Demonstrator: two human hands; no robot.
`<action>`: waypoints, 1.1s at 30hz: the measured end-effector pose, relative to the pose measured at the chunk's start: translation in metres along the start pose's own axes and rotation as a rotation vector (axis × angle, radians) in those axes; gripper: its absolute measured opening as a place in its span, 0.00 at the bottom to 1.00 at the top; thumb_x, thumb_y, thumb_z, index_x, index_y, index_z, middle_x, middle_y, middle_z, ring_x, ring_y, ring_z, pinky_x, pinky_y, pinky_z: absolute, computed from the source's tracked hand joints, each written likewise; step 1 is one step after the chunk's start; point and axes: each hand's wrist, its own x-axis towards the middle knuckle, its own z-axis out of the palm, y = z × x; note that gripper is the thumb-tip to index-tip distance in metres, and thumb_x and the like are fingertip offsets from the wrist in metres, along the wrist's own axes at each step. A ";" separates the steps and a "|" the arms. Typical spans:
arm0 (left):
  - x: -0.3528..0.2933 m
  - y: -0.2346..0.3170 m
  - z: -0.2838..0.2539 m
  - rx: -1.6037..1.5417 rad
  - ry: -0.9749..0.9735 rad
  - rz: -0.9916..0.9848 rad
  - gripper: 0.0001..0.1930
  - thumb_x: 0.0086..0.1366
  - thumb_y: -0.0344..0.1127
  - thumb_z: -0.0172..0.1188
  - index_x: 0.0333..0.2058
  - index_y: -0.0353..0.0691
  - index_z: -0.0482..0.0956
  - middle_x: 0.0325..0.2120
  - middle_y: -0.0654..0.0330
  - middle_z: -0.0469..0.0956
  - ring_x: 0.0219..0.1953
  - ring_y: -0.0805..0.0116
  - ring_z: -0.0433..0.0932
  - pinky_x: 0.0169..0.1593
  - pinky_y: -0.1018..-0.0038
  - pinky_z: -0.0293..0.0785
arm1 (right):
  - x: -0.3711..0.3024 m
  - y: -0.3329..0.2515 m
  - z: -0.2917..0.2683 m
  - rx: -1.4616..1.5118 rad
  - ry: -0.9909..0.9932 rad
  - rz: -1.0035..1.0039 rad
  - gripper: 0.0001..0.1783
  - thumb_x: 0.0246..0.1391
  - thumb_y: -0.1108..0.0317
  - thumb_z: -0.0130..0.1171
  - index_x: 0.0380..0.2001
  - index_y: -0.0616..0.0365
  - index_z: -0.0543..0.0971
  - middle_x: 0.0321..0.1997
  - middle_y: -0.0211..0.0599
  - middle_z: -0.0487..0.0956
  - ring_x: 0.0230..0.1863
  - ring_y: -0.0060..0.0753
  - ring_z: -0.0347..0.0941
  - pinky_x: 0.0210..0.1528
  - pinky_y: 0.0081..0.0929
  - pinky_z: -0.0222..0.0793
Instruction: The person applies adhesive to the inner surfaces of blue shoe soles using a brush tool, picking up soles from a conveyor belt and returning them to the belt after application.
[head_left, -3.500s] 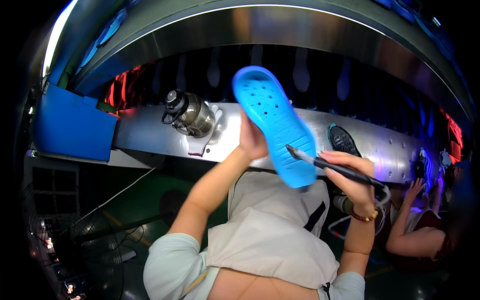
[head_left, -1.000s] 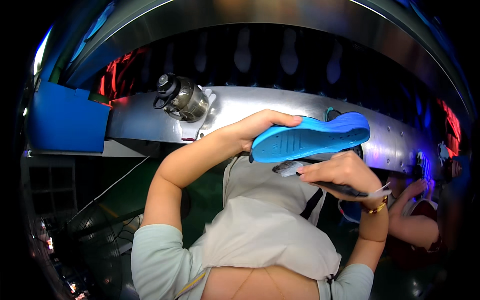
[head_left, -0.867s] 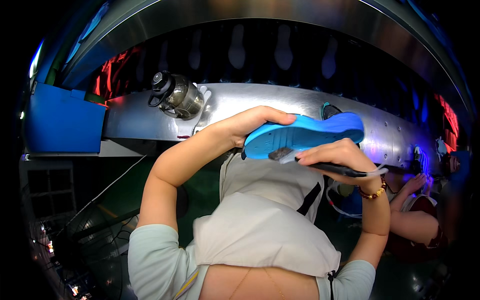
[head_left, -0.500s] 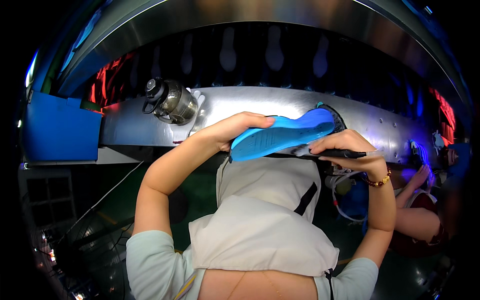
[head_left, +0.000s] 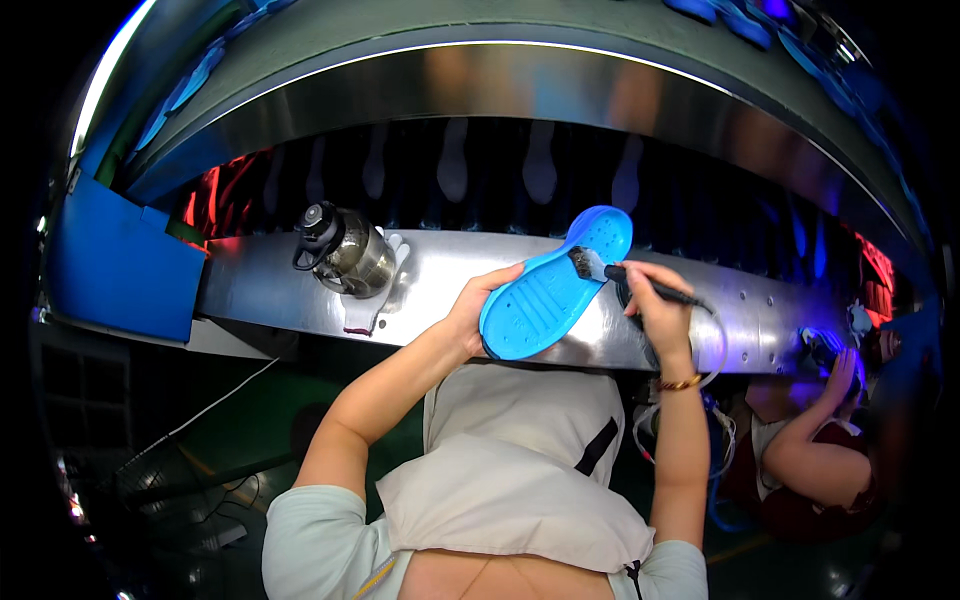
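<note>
A bright blue shoe sole (head_left: pixel 535 315) is tilted above the metal ledge, its hollow inner face showing and its narrower end pointing away to the right. My left hand (head_left: pixel 480 308) grips its left edge, thumb over the rim. In my right hand (head_left: pixel 658 308) is a brush (head_left: pixel 592 264) with a black handle and a thin clear tube running from its back end. The bristles touch the inside of the sole near its narrow middle. Both hands are closed; some fingers of the left one are hidden behind the sole.
On the metal ledge (head_left: pixel 440 265) to the left stands a dark-lidded bottle (head_left: pixel 350 255) on a white glove (head_left: pixel 398 262). Beyond, pale sole shapes (head_left: pixel 453 165) line a dark opening under a metal hood (head_left: pixel 480 85). A blue box (head_left: pixel 120 265) stands left; another person's arm (head_left: pixel 815 435) is at right.
The sole has turned from nearly edge-on to show its inner face, its narrow end swinging away from me. The brush has moved from below its near edge onto that face.
</note>
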 end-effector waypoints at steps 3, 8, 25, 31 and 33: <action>-0.009 -0.005 -0.002 0.010 -0.061 0.019 0.29 0.59 0.50 0.46 0.55 0.40 0.58 0.49 0.46 0.65 0.48 0.48 0.69 0.47 0.45 0.66 | 0.000 0.001 0.025 -0.277 0.266 -0.104 0.10 0.45 0.76 0.58 0.34 0.67 0.77 0.26 0.42 0.78 0.18 0.24 0.73 0.22 0.18 0.67; -0.005 -0.003 -0.021 -0.008 0.133 0.156 0.27 0.58 0.46 0.50 0.52 0.35 0.63 0.45 0.50 0.70 0.44 0.58 0.73 0.48 0.60 0.69 | -0.025 -0.013 0.047 -0.436 -0.010 -0.513 0.10 0.45 0.76 0.56 0.34 0.68 0.77 0.27 0.43 0.78 0.15 0.23 0.70 0.19 0.16 0.64; -0.110 0.296 0.048 -0.405 -0.031 1.437 0.34 0.61 0.53 0.36 0.57 0.32 0.48 0.58 0.45 0.51 0.60 0.50 0.52 0.59 0.53 0.50 | -0.042 0.013 0.016 0.704 0.062 0.233 0.13 0.54 0.66 0.48 0.36 0.67 0.73 0.36 0.50 0.76 0.19 0.24 0.68 0.20 0.15 0.64; 0.001 0.277 0.122 1.041 0.367 0.988 0.34 0.48 0.48 0.60 0.51 0.34 0.62 0.47 0.48 0.65 0.51 0.54 0.64 0.55 0.60 0.59 | -0.046 0.016 0.005 0.723 0.089 0.227 0.15 0.52 0.71 0.50 0.42 0.68 0.71 0.43 0.49 0.74 0.34 0.30 0.72 0.39 0.23 0.68; 0.026 0.278 0.136 1.669 0.795 1.009 0.36 0.46 0.50 0.60 0.52 0.39 0.62 0.48 0.45 0.64 0.53 0.51 0.61 0.55 0.60 0.59 | -0.043 0.016 0.005 0.701 0.082 0.206 0.16 0.50 0.73 0.50 0.43 0.68 0.71 0.44 0.46 0.74 0.37 0.30 0.72 0.41 0.22 0.67</action>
